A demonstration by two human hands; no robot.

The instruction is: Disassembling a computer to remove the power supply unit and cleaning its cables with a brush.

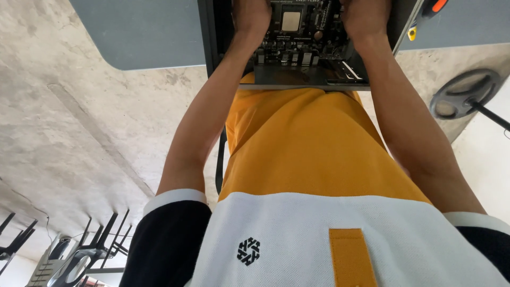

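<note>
At 12 o'clock, in an open case (228,48) on the grey worktop (143,32), lies the board (300,37), with the left hand (251,15) and right hand (366,17) at its side edges; whether they grip it I cannot tell. It is likely stiff, light and fragile, best held by bare edges, clear of the socket (291,21).

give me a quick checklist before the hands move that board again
1. Left hand on the motherboard: ok, at its left edge.
2. Right hand on the board: ok, at its right edge.
3. Finger grip: cannot tell, the frame cuts the fingers off.
4. Board inside the case: ok, it sits within the dark frame.
5. Processor socket uncovered by the hands: ok, visible between them.
6. Case fully on the table: not ok, its near edge overhangs the table toward the yellow shirt.
</note>
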